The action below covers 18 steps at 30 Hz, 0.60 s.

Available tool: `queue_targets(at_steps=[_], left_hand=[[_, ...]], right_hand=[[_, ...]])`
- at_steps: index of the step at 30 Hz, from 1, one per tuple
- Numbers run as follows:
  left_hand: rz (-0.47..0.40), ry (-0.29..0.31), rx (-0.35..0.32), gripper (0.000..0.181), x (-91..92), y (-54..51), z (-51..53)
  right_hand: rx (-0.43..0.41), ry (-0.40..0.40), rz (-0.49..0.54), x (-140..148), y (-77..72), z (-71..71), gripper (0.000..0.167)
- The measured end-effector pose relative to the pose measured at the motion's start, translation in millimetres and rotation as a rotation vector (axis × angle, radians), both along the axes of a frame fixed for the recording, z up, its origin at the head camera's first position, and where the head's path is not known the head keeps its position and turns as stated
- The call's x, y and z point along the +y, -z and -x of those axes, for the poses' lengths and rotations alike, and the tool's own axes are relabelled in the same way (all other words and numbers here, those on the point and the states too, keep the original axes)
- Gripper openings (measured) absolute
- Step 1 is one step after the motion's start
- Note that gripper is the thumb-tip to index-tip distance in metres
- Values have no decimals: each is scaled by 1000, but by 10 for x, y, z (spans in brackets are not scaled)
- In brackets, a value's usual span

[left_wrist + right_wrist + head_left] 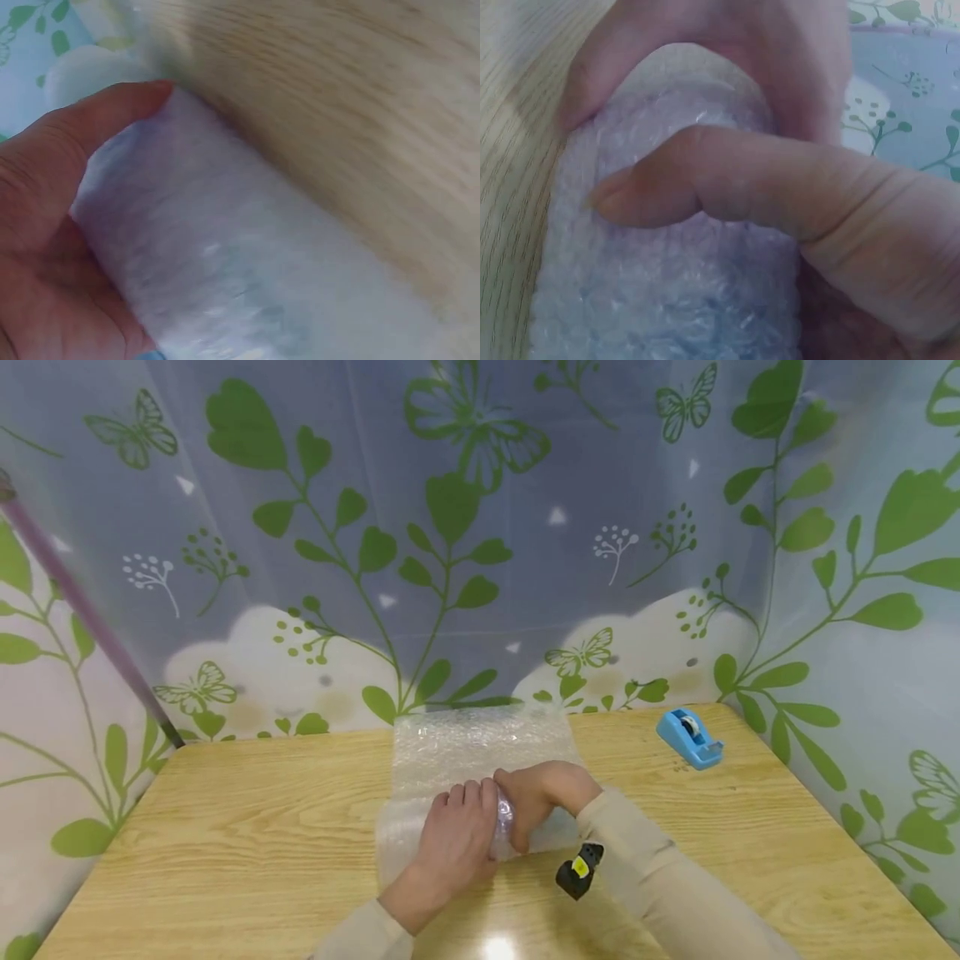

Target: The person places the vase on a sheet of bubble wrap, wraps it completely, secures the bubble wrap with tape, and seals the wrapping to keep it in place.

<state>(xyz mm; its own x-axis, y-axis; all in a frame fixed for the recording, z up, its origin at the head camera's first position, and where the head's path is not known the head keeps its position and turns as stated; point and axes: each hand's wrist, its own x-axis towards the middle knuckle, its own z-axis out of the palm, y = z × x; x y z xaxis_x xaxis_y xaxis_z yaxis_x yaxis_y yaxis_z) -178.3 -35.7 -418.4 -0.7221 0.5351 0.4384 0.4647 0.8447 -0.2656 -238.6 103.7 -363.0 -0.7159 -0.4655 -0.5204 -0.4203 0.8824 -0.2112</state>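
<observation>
A sheet of bubble wrap point(480, 743) lies on the wooden table. On its near part both hands grip a roundish, bubble-wrapped bundle point(504, 814) with a purplish tint; what is inside cannot be made out. My left hand point(459, 837) curls over its left side, thumb across the wrap in the left wrist view. My right hand point(538, 795) clasps the right side, close beside the left. In the right wrist view the right thumb point(705, 176) presses across the wrapped bundle point(682, 277), with the left hand point(727, 26) around its far end.
A blue tape dispenser point(690, 739) stands at the back right of the table point(247, 835). A patterned curtain point(480, 543) hangs behind and at both sides. A purple pole point(90, 618) leans at the left. A black camera point(581, 870) sits on the right wrist.
</observation>
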Motion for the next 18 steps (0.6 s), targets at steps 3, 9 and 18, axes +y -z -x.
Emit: queue_targets(at_steps=[3, 9, 18], left_hand=[[2, 9, -26, 84, -4, 35, 35], [-28, 38, -76, 86, 2, 51, 48], [7, 20, -170, 83, -6, -28, 72]], right_hand=[[-33, -10, 19, 21, 3, 38, 60], [-63, -17, -22, 50, -30, 51, 60], [-78, -34, -3, 104, -5, 80, 59]])
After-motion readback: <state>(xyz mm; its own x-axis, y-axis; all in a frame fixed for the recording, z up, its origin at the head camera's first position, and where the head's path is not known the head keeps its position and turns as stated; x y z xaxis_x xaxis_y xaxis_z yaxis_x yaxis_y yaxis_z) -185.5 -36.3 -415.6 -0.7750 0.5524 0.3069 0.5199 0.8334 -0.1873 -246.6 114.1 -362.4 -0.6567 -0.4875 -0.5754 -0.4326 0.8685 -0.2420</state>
